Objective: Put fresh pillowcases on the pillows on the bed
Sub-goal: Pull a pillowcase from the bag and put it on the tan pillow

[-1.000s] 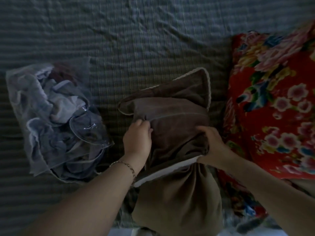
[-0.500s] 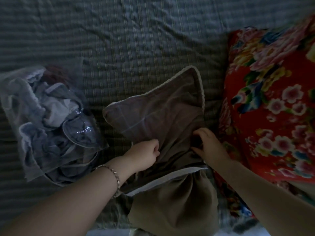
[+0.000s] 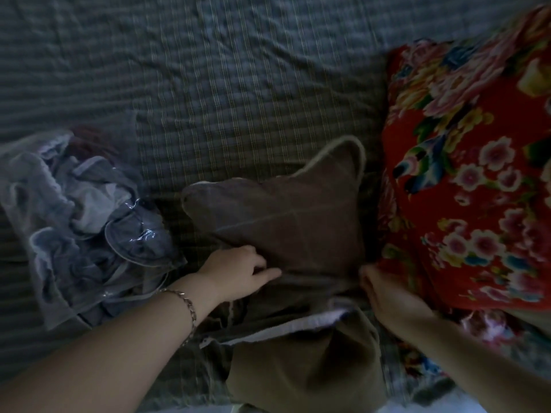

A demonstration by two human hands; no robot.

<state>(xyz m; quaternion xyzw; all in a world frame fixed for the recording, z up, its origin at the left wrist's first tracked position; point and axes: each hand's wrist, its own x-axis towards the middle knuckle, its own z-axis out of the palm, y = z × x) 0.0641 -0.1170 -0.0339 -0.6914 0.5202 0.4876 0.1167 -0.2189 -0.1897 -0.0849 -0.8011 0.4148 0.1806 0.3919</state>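
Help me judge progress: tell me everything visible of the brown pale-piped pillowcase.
The brown velvety pillowcase with pale cord piping lies on the striped grey-green bedsheet, creased in a cross. It covers the far part of the olive-tan pillow; its pale-hemmed open end is bunched, the pillow's near end bare. The left hand grips its near-left edge; the right hand touches its near-right corner.

The floral pillow (image 3: 477,204) runs off the right edge, blurred.

left hand (image 3: 238,272) gripping brown pillowcase (image 3: 286,216), right hand (image 3: 387,293) at its edge
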